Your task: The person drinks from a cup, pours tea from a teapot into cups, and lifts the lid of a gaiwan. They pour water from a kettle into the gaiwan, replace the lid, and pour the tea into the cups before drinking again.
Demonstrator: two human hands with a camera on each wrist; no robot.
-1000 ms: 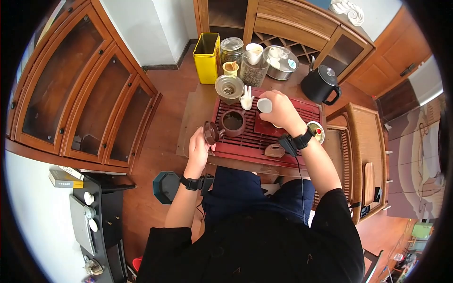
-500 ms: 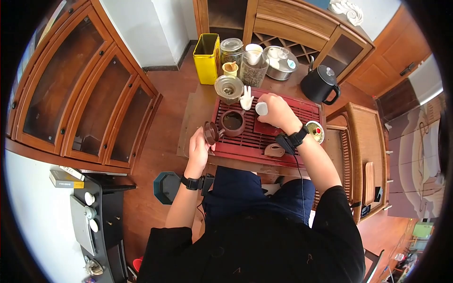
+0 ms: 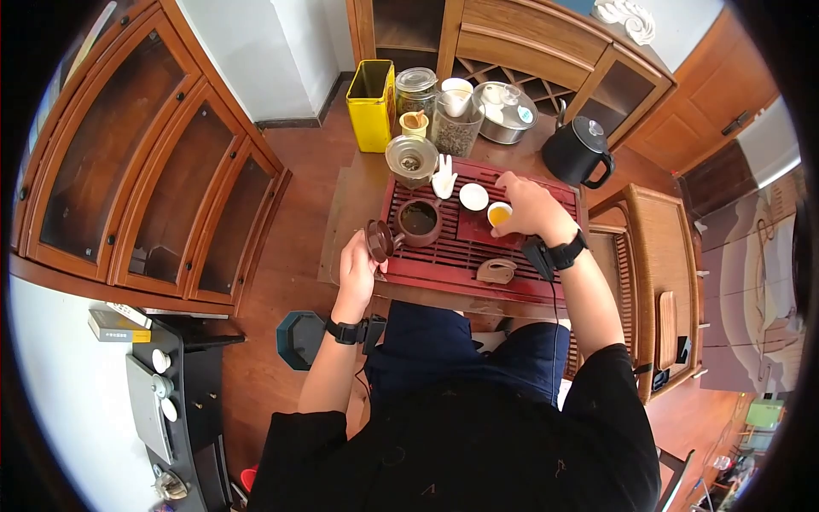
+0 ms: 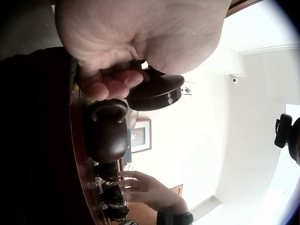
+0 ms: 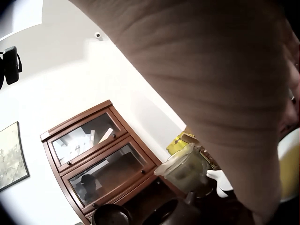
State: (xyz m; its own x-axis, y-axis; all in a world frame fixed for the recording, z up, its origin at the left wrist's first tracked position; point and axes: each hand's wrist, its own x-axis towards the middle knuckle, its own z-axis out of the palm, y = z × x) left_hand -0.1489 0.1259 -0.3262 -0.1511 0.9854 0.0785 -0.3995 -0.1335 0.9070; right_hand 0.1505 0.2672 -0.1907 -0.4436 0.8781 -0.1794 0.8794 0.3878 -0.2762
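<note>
Brown, round, glossy lid (image 3: 380, 241) gripped by left hand (image 3: 356, 266); right hand (image 3: 537, 212) spread, empty.

Bright head view, dark fisheye corners, glaring, high-contrast wrist views

Home tea corner: slatted tea tray (image 3: 444, 273), teapot (image 3: 426, 240), black kettle (image 3: 573, 157), glass-fronted wooden cabinet (image 3: 153, 162).

Reddish-brown floor (image 3: 256, 375), white walls (image 3: 230, 51). Wooden glass-door cabinet (image 3: 171, 171) on left, another wooden cabinet (image 3: 533, 51) at far side. Wooden door (image 3: 712, 85) far right. Black cabinet (image 3: 198, 384) lower left. Bright light throughout.
</note>
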